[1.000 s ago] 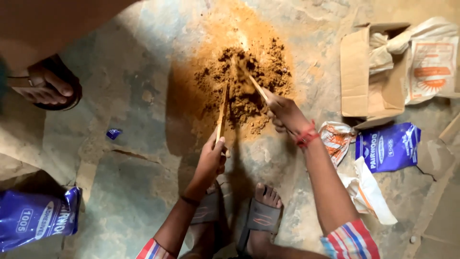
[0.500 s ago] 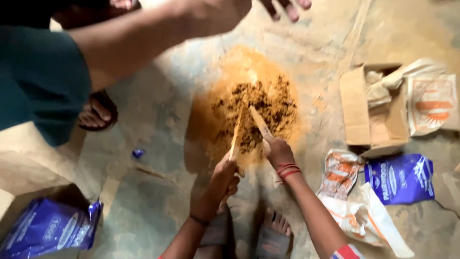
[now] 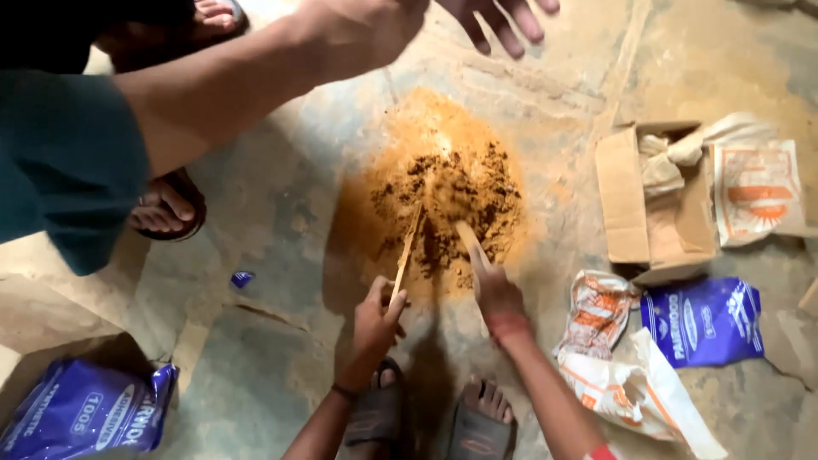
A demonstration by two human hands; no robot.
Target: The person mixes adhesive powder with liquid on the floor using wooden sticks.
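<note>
The orange powder heap (image 3: 447, 204) is lying on the stone floor (image 3: 273, 213), just ahead of the person's feet. The left hand (image 3: 375, 319) is gripping a thin stick (image 3: 406, 251), and the right hand (image 3: 497, 294) is clamping a second stick (image 3: 470, 238); both tips are digging into the heap. A cardboard box (image 3: 635, 204) and bags (image 3: 703, 319) are lying to the right.

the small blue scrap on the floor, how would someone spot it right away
Start at the orange powder pile in the middle of the stone floor, then look left and slightly down. The small blue scrap lies alone on bare floor, far smaller than the big blue bag in the bottom left corner.
</note>
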